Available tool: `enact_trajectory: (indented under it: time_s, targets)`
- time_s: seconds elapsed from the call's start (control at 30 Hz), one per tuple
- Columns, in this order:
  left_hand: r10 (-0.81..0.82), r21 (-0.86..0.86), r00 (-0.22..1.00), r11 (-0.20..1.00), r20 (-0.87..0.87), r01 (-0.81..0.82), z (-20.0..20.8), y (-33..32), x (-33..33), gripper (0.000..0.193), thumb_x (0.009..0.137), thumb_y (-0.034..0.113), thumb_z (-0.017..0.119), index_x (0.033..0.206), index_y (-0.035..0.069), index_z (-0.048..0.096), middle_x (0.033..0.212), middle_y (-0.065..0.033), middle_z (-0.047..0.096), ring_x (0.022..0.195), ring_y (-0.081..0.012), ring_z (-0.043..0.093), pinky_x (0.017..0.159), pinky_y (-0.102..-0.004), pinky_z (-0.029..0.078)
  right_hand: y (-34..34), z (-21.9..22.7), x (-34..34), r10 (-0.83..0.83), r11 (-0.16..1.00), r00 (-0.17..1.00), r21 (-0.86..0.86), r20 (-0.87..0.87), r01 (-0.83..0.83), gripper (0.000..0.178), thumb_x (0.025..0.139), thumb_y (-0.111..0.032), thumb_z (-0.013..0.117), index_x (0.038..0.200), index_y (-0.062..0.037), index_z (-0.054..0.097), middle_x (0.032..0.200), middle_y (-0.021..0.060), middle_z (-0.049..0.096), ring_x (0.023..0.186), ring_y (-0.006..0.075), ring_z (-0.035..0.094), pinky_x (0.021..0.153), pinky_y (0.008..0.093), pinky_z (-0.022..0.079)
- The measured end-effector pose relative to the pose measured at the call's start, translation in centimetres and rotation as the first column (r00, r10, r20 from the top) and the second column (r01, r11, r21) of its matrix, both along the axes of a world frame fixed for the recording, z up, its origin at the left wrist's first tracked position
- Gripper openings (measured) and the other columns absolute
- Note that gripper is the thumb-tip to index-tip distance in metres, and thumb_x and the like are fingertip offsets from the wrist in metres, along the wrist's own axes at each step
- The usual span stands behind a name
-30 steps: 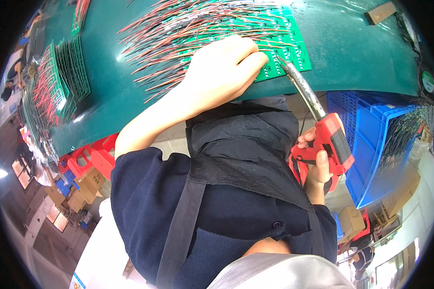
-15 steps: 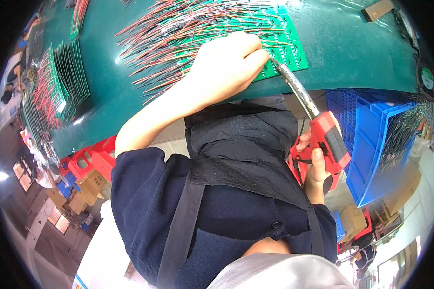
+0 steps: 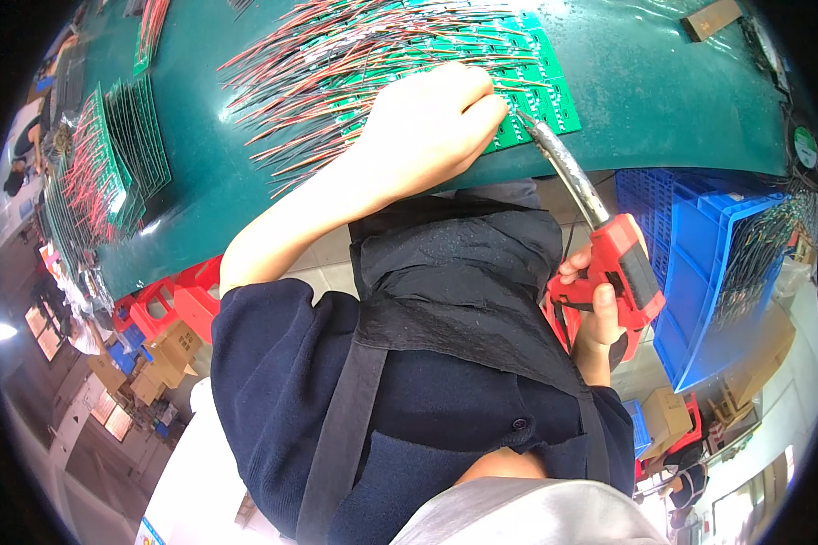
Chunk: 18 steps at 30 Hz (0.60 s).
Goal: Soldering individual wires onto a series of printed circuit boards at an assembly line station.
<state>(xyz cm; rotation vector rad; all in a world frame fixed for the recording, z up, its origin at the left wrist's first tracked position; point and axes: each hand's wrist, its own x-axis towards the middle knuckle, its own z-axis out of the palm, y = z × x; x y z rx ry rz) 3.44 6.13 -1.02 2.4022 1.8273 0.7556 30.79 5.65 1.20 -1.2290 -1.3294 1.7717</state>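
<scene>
My left hand [image 3: 432, 127] is closed over the near edge of a green circuit board panel [image 3: 562, 98], its fingers curled down. Whatever its fingertips pinch is hidden beneath the hand. Many red and black wires [image 3: 286, 136] fan out to the left from the panel. In my right hand [image 3: 598, 313] is a red soldering gun [image 3: 629, 272], gripped by its handle. Its long metal barrel [image 3: 568, 173] slants up to the left, with the tip over the panel's near right part, just right of my left fingers.
The panel lies on a green tabletop [image 3: 682, 118]. Further left stand wired circuit boards [image 3: 109, 173] in an upright row. Below the table's right side is a blue crate [image 3: 691, 263] with wired parts by it. Red stools [image 3: 195, 295] and cardboard boxes [image 3: 168, 350] are at the left.
The soldering gun has shifted slightly right and toward me, so its tip is a little further from my left fingers. My left hand has hardly moved.
</scene>
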Motion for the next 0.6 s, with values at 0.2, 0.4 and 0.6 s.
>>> enact_trajectory:
  time_s: [0.2, 0.4, 0.6]
  targets:
    - [0.011, 0.027, 1.0, 1.0, 0.024, -0.012, -0.21, 0.08, 0.04, 0.013, 0.074, 0.011, 0.071, 0.084, 0.009, 0.063, 0.077, -0.0051, 0.057, 0.069, -0.0221, 0.06, 0.059, -0.0318, 0.051, 0.05, -0.27, 0.03, 0.022, 0.999, 1.0, 0.038, -0.007, -0.021, 0.049, 0.082, -0.039, 0.059, 0.099, 0.0068, 0.057, 0.083, 0.0145, 0.059, 0.071, 0.0202, 0.059, 0.063, 0.0305, 0.048]
    - [0.007, 0.02, 1.0, 1.0, 0.029, -0.008, -0.04, 0.14, 0.07, 0.012, 0.074, 0.011, 0.071, 0.084, 0.009, 0.064, 0.077, -0.0049, 0.057, 0.068, -0.0216, 0.06, 0.058, -0.0317, 0.05, -0.01, -0.4, 0.22, 0.009, 0.999, 1.0, 0.043, -0.006, -0.009, 0.049, 0.083, -0.039, 0.059, 0.098, 0.0073, 0.057, 0.082, 0.0142, 0.059, 0.069, 0.0192, 0.058, 0.062, 0.0304, 0.048]
    - [0.011, -0.001, 1.0, 1.0, 0.019, -0.011, 0.18, 0.2, 0.12, 0.011, 0.074, 0.011, 0.07, 0.083, 0.009, 0.064, 0.076, -0.0041, 0.057, 0.067, -0.0209, 0.06, 0.057, -0.0318, 0.05, 0.06, -0.19, 0.2, 0.029, 0.998, 0.999, 0.059, 0.029, -0.031, 0.047, 0.083, -0.037, 0.059, 0.099, 0.0072, 0.057, 0.082, 0.0136, 0.06, 0.068, 0.0192, 0.059, 0.062, 0.0304, 0.048]
